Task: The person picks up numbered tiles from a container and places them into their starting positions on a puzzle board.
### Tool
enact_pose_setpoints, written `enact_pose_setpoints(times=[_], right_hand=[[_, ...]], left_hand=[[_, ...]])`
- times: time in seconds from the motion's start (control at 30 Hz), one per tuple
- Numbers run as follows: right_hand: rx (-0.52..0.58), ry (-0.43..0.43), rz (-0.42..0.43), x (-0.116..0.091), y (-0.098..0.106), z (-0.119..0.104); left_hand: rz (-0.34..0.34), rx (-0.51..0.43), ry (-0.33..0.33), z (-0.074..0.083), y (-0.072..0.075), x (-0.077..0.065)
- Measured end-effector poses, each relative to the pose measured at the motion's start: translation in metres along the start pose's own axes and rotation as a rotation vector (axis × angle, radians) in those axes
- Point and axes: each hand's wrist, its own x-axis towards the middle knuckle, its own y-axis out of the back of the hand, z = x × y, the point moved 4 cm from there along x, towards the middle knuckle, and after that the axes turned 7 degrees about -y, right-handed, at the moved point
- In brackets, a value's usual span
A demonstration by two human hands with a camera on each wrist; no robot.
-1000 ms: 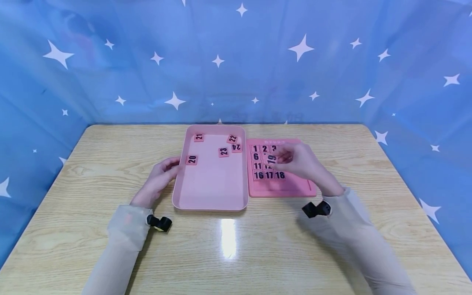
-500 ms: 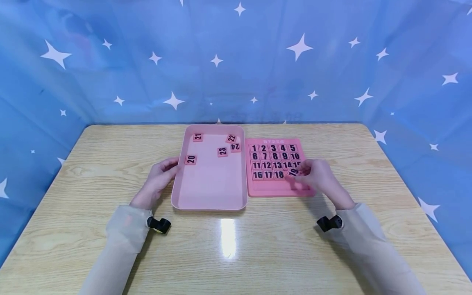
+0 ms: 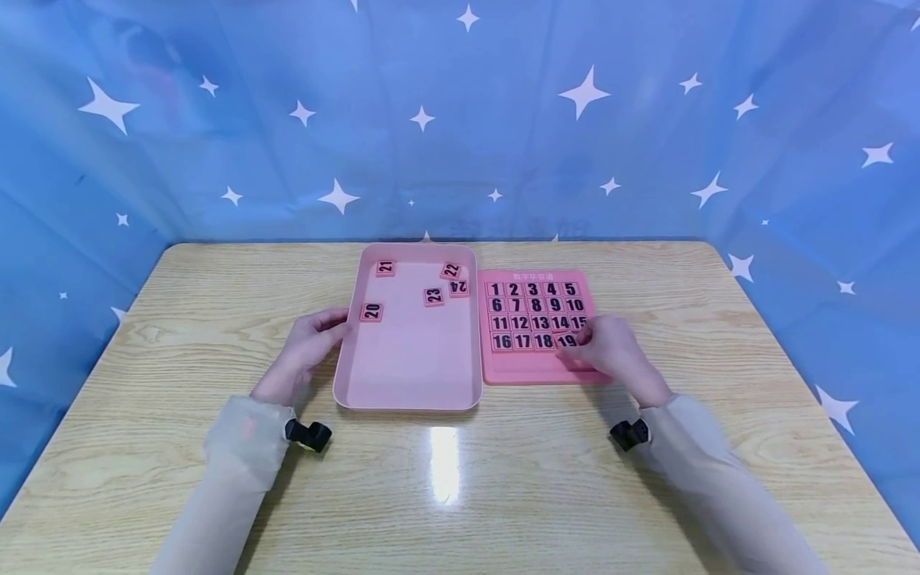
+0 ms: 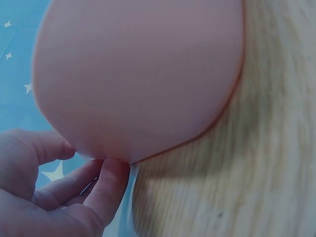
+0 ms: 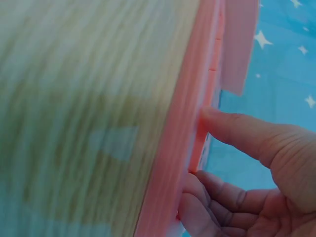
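A pink number board carries rows of square tiles, 1 through 18 in order. My right hand pinches the number tile 19 just right of tile 18, its face up and slightly tilted. In the right wrist view the thumb and fingers are at the tile's edges, close over the board. Left of the board stands a pale pink tray. My left hand holds its left side at the rim; the left wrist view shows fingertips against the tray's wall.
Several loose tiles lie in the tray: tile 20, tile 21, tile 23, and tiles 22 and 24 together. Under everything is a wooden table, with a blue starry backdrop behind.
My right hand has carried tile 19 from over the board's middle rows towards the front right, then lowered and turned it straighter beside tile 18. The left hand stays on the tray.
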Motion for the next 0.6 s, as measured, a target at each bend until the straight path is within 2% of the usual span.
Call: enact_pose_setpoints(times=[0.33,0.6], right_hand=[[-0.014,0.134,0.021,0.0024,0.0014,0.0001],[-0.031,0.143,0.028,0.0056,0.002,0.0]], left_hand=[[-0.014,0.005,0.013,0.001,0.0006,-0.0006],[-0.012,0.011,0.031,-0.0001,0.0017,-0.0006]])
